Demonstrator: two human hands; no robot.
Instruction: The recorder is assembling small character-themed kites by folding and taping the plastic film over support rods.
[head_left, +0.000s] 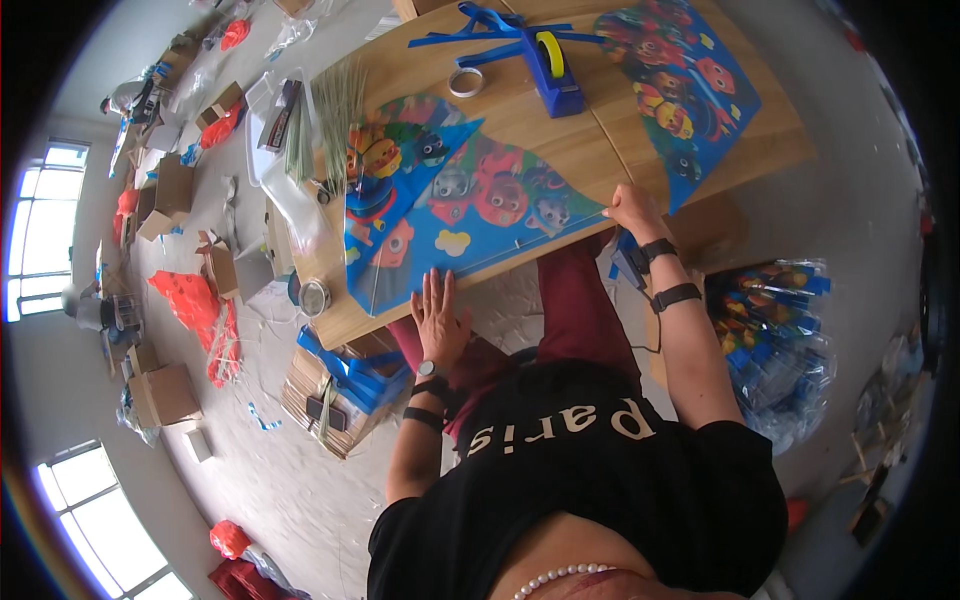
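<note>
A blue plastic sheet printed with cartoon figures (450, 243) lies along the near edge of the table, its left part folded over in a pointed flap. My left hand (437, 318) rests flat on the sheet's near edge, fingers stretched out. At the sheet's right tip, my right hand (634, 208) is closed, thumb and finger pinching the corner. A thin line, perhaps a rod, runs along the near edge between the hands; I cannot tell if the right fingers hold it too. Another printed sheet (690, 85) lies at the table's far right.
A blue tape dispenser (556, 80) with yellow tape, a tape roll (465, 82) and blue strips (490, 40) lie farther back. Thin rods (340, 110) lie by a clear bin (262, 130) at left. Blue strips (360, 375) top a low stack; wrapped prints (775, 340) lie right.
</note>
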